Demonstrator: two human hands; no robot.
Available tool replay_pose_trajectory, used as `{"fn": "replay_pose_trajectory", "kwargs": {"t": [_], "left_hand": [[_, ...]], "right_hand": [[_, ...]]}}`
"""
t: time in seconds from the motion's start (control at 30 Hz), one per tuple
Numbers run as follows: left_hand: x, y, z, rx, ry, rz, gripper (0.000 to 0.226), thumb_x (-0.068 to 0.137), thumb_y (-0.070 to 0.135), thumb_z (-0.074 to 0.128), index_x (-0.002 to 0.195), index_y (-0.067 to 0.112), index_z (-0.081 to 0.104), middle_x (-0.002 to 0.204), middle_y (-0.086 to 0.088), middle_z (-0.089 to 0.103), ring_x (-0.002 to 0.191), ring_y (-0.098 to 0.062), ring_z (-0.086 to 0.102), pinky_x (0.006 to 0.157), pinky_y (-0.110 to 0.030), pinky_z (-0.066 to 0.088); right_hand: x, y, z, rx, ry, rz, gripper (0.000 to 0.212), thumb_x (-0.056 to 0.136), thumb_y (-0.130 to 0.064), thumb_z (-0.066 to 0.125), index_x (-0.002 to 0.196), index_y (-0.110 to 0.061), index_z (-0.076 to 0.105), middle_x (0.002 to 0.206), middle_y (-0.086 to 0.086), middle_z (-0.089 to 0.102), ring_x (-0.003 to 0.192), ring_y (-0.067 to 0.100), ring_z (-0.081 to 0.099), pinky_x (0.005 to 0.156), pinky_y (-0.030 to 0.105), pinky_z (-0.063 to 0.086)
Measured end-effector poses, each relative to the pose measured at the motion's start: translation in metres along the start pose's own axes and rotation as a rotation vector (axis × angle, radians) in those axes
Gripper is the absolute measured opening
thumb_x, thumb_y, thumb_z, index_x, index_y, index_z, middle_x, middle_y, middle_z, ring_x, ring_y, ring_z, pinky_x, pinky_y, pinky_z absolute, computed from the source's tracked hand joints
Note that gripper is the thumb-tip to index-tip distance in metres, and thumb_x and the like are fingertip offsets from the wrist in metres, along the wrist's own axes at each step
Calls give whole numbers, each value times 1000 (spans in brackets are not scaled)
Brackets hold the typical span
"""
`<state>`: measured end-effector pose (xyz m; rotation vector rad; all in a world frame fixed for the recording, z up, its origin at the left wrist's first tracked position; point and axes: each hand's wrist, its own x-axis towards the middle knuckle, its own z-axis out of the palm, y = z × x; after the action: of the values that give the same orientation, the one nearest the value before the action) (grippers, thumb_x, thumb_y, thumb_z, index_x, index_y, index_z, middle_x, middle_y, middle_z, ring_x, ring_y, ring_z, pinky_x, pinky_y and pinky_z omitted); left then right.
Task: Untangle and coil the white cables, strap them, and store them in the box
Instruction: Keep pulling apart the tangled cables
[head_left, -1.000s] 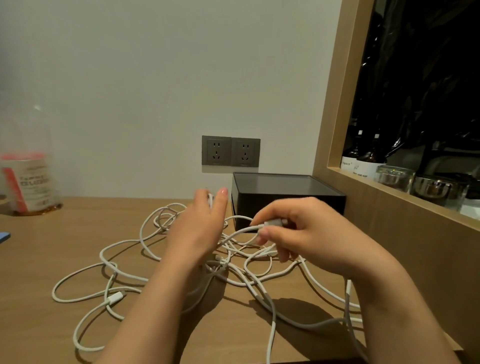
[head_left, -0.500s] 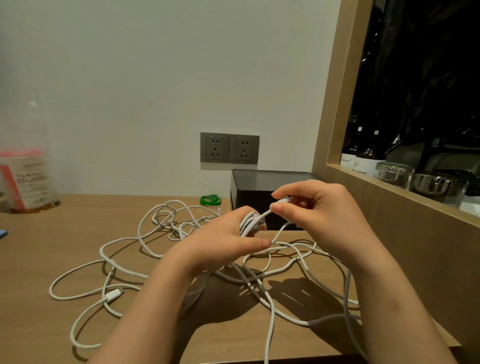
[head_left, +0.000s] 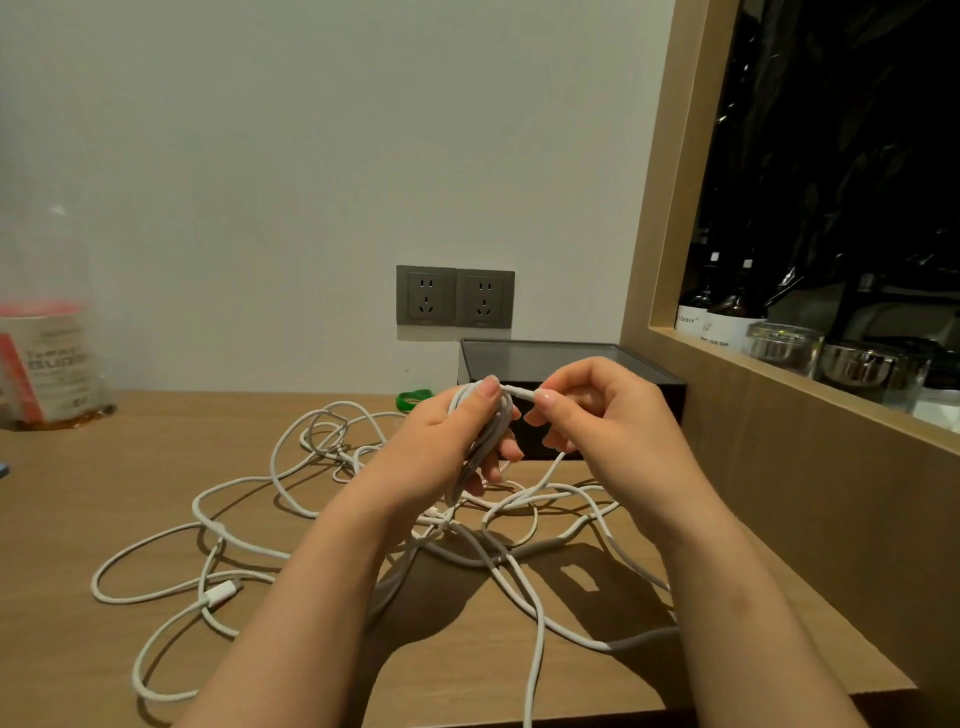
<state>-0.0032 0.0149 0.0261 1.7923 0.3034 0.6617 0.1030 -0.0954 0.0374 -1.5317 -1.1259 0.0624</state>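
Note:
A tangle of white cables (head_left: 291, 519) sprawls over the wooden desk (head_left: 104, 467), with a loose plug end (head_left: 221, 593) at the left. My left hand (head_left: 441, 441) is raised above the tangle, closed around several loops of white cable wound over its fingers. My right hand (head_left: 597, 415) pinches the cable's end piece between thumb and forefinger, right beside the left thumb. Behind both hands, against the wall, stands the black box (head_left: 571, 364). A green strap (head_left: 413, 399) lies on the desk just left of the box.
A clear plastic jar with a red label (head_left: 47, 364) stands at the far left. Two grey wall sockets (head_left: 454, 297) sit above the box. On the right, a wooden-framed niche (head_left: 779, 384) holds bottles and glass jars. The desk's front edge runs near the bottom.
My left hand rose from the tangle and now holds wound loops of cable. My right hand lifted too, bringing the cable end up beside the left thumb.

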Motion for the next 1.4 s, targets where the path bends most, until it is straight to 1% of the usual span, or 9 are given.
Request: {"fn": "replay_pose_trajectory", "kwargs": {"t": [0.17,0.4,0.5,0.67,0.8,0.9,1.1,1.23,1.4], "left_hand": [[4,-2,7,-6,184,27,39,98,42,31,103,15,57,81,-2,65,67,-8,60,57,-16,50],[7,-5,19,-106,339,43,22,97,42,33,92,31,52,87,10,58,79,0,54,59,-13,37],[9,-6,20,-148,341,57,30,97,43,33,104,25,56,93,7,61,85,-2,56,63,-16,41],[8,-8,22,-142,378,78,23,97,40,35,90,27,52,92,0,60,83,-5,58,62,-14,42],[10,-9,16,-102,458,90,21,98,39,36,85,29,50,92,-5,60,88,-16,60,70,-26,50],[12,-12,11,-95,488,60,20,98,38,37,87,26,50,97,-10,61,93,-24,62,79,-37,54],[15,-16,-2,-140,542,-63,26,97,38,39,108,18,50,94,-8,58,83,-17,60,59,-25,54],[13,-17,-1,-102,545,-116,20,97,34,45,87,17,51,76,-5,50,64,-13,47,51,-23,43],[10,-22,-16,-23,488,-176,9,90,16,55,82,12,51,67,-5,44,57,-14,37,49,-26,33]], "right_hand": [[1,4,17,-39,91,27,6,88,-25,62,82,-23,61,76,-7,68,74,6,64,68,25,55],[-1,4,28,-51,165,39,9,86,-27,63,78,-25,62,73,-11,60,71,2,56,59,14,40],[-2,4,31,-44,170,39,10,86,-27,63,76,-27,61,74,-13,61,72,-1,56,59,10,40],[-4,8,37,-142,86,17,7,88,-24,62,85,-28,67,82,-15,60,85,3,57,75,19,48],[-4,7,38,-142,-8,19,18,90,-22,58,103,-24,71,77,-29,51,81,-9,51,76,11,41],[-4,9,39,-77,27,49,13,91,-23,57,93,-29,68,79,-24,57,85,-3,56,75,14,44],[-2,14,36,-179,22,16,11,91,-25,57,93,-24,69,75,-22,57,79,-3,55,67,11,43],[0,17,36,-185,43,62,10,92,-24,56,85,-30,61,76,-19,57,78,-1,55,62,10,40],[1,24,26,-250,23,142,8,93,-25,53,90,-28,59,77,-16,56,72,0,52,54,10,35]]}}
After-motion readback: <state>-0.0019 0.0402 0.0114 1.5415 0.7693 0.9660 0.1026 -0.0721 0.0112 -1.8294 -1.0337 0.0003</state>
